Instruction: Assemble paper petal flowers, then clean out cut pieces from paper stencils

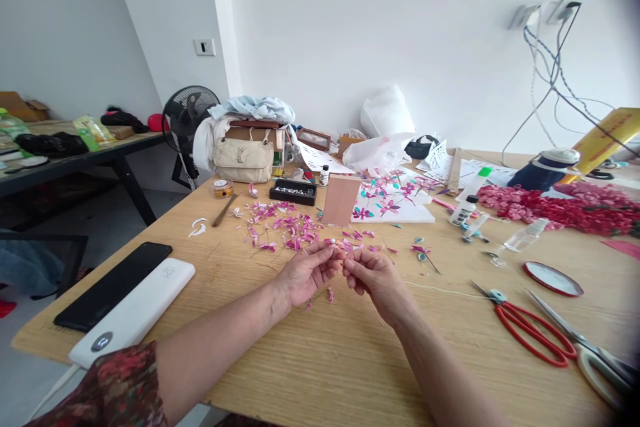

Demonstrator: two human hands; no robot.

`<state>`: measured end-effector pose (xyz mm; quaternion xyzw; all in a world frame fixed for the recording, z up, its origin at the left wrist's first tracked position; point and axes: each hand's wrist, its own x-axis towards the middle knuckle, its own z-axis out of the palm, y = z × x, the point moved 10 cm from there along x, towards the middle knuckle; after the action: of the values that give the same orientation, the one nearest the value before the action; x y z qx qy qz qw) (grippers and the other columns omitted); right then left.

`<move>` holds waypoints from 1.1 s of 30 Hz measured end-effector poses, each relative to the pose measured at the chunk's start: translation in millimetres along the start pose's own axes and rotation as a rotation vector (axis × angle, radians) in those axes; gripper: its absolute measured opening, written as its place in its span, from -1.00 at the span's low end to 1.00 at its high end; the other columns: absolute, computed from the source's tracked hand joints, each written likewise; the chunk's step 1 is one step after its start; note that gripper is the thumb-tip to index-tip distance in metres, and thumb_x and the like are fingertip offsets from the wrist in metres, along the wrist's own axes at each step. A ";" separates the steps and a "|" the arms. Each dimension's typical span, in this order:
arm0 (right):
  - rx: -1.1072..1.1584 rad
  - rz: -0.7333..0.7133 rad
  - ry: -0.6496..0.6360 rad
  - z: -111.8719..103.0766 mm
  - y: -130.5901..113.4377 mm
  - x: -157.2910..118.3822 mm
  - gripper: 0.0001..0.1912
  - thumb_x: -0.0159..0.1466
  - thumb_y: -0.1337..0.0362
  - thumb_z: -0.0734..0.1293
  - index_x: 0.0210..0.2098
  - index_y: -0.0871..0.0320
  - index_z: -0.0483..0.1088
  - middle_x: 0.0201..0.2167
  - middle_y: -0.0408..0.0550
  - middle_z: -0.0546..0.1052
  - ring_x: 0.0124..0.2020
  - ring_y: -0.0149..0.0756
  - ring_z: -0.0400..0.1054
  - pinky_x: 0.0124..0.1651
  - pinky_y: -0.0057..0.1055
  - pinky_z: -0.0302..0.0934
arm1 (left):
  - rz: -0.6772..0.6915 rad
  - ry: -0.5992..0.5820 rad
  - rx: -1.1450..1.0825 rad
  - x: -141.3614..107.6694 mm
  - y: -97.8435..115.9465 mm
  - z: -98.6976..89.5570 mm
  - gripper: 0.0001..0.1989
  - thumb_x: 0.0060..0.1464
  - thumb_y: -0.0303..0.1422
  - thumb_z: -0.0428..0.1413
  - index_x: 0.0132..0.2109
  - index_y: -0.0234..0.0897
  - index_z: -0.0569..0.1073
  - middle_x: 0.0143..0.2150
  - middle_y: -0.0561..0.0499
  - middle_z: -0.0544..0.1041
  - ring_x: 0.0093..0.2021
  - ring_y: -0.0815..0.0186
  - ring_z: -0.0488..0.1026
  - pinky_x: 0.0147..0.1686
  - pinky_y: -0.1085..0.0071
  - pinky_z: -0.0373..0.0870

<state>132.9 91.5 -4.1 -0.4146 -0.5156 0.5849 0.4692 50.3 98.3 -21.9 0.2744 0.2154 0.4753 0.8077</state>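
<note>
Pink, thin, pointed petals (pixel 299 225) lie loose toward eleven o'clock from us, likely for easy reach, while our left hand (pixel 310 275) and right hand (pixel 374 280), fingertips nearly meeting, pinch a tiny pale-tipped piece (pixel 333 241), presumably for steadiness.

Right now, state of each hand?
Left hand: closed in a pinch; held item too small to tell.
Right hand: closed in a pinch; held item unclear.
</note>
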 end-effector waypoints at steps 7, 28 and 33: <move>-0.045 -0.082 0.091 -3.6 -4.7 2.2 -0.72 -0.01 0.09 0.38 -0.57 0.17 0.31 -0.75 -0.21 0.31 -0.71 -0.49 0.11 -0.67 -0.54 -0.08 | 0.020 0.038 -0.042 -0.8 0.5 -0.2 -0.96 -0.04 -0.54 0.14 -0.36 -0.45 0.44 -0.45 -0.02 0.50 -0.49 0.49 0.45 -0.42 0.63 0.41; -0.182 -0.171 0.338 -38.0 -30.8 -13.9 -0.70 0.09 0.02 0.28 -0.53 0.14 0.34 -0.76 -0.21 0.28 -0.72 -0.47 0.07 -0.66 -0.48 -0.09 | 0.034 -0.104 0.408 1.7 25.5 5.4 -0.92 -0.13 -0.46 0.20 -0.40 -0.41 0.51 -0.51 0.00 0.50 -0.53 0.46 0.39 -0.43 0.53 0.31; -0.204 0.097 0.048 -18.4 -2.4 -4.8 -0.69 0.01 0.06 0.34 -0.63 0.17 0.32 -0.80 -0.22 0.23 -0.73 -0.51 0.05 -0.66 -0.52 -0.15 | 0.017 -0.242 0.625 -6.1 19.4 20.4 -0.91 -0.06 -0.53 0.11 -0.42 -0.43 0.52 -0.53 0.02 0.47 -0.54 0.44 0.35 -0.45 0.51 0.27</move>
<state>152.0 90.8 -4.0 -0.4984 -0.5404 0.5413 0.4080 47.4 95.8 6.6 0.5651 0.2510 0.3571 0.7001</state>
